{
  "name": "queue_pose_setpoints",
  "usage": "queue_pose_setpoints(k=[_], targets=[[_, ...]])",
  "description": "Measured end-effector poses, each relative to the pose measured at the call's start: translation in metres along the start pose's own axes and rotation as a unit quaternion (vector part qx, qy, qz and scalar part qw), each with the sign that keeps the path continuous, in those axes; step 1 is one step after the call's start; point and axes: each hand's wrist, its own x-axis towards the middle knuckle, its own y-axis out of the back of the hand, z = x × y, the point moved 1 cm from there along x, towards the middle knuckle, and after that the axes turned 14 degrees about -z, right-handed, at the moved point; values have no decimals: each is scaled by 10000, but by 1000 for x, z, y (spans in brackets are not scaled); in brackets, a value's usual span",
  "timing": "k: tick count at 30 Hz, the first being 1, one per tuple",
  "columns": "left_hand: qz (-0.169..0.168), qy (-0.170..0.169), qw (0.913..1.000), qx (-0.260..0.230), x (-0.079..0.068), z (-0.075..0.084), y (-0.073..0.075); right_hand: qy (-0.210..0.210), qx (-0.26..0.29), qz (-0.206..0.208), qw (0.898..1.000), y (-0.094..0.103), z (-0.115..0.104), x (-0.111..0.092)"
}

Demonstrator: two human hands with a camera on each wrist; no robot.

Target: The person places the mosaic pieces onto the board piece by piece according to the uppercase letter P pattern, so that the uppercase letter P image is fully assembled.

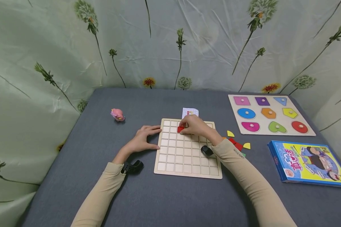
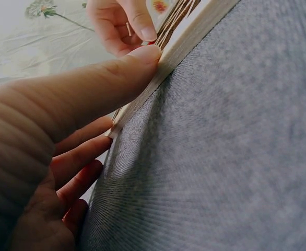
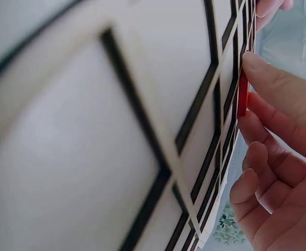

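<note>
A pale wooden grid board (image 1: 179, 159) lies on the grey table in front of me. My left hand (image 1: 142, 138) rests against its left edge, thumb and fingers spread; in the left wrist view the thumb (image 2: 124, 68) touches the board's rim. Over an upper row of cells, my right hand (image 1: 197, 126) pinches a red square piece (image 1: 180, 129) between thumb and fingers. That red piece (image 3: 243, 99) appears edge-on against the board in the right wrist view. Behind the board, partly covered by my right hand, is a small printed pattern card (image 1: 190, 111).
Loose red pieces (image 1: 238, 146) and a yellow quarter-round piece (image 1: 247, 145) lie right of the board, partly behind my right forearm. Farther right are a knobbed shape puzzle (image 1: 235, 127) and a blue-and-yellow box (image 1: 312, 162). A pink toy (image 1: 118, 114) stands at back left.
</note>
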Motion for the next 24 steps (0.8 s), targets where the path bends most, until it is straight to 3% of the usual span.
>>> queue_pose_setpoints(k=[24], targets=[[-18,-12,10000,-67,-1,1,2,283,297,-254,9988,15,7,-14]])
